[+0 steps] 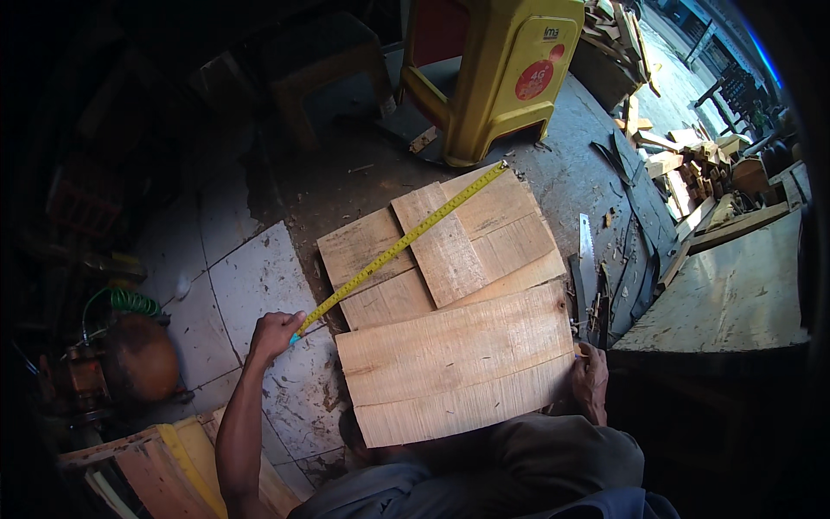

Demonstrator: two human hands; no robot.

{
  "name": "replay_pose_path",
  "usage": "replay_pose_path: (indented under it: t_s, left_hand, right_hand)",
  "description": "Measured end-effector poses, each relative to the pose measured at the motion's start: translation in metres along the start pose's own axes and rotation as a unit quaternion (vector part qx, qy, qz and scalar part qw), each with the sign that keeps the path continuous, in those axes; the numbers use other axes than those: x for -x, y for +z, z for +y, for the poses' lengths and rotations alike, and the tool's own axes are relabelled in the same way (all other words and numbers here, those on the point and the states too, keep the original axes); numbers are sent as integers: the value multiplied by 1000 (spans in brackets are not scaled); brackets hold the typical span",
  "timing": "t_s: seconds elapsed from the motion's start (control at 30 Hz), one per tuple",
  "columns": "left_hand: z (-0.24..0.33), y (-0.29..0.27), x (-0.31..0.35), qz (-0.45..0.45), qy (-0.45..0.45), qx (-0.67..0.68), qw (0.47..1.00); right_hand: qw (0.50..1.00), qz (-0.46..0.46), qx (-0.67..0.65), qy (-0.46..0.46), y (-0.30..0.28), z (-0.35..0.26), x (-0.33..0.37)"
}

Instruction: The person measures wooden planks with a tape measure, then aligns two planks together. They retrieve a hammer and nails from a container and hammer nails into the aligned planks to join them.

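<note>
My left hand (275, 336) is closed around a tape measure, whose body is mostly hidden by the fingers. From it the yellow blade (406, 240) runs out diagonally, up and to the right, over several pale boards. The blade's end lies by the boards' far corner. A short board (438, 245) lies crosswise on top of the others, under the blade. Nearest me, a wide wooden board (458, 363) rests tilted over my lap. My right hand (590, 382) grips its right edge with curled fingers; some of them are hidden.
A yellow plastic stool (497, 82) stands beyond the boards, with a dark stool (324, 73) to its left. A hand saw (588, 259) lies on the floor at the right, near dark strips and wood offcuts (705, 177). An orange-brown tank (143, 359) sits at the left.
</note>
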State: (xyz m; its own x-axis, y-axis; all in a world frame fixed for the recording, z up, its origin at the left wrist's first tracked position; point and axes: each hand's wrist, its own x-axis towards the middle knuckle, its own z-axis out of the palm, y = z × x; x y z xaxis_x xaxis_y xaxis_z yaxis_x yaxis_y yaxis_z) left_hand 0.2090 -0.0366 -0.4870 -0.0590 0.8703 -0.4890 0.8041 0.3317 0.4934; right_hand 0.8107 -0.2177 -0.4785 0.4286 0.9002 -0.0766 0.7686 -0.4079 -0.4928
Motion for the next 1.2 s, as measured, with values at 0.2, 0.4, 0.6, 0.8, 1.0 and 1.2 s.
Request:
replay_pose_path:
  t_s: [0.2,0.4,0.6,0.8,1.0,1.2]
  left_hand:
    - [72,-21,-106,9,35,-153,988]
    - [87,-23,-150,11,92,-119,989]
    - [58,-31,-180,20,80,-152,985]
    - [81,-27,-176,7,65,-173,983]
    - [64,-31,-172,18,45,-176,983]
    - [40,-33,-170,19,74,-101,992]
  right_hand:
    - [995,-85,49,-3,13,-29,-9]
    - [991,-132,33,11,6,-44,-3]
    - [989,-142,43,13,6,-35,1]
    - [987,-153,56,5,5,-35,-5]
    - [987,-139,85,0,1,-36,-4]
    - [986,-146,69,30,8,-32,-1]
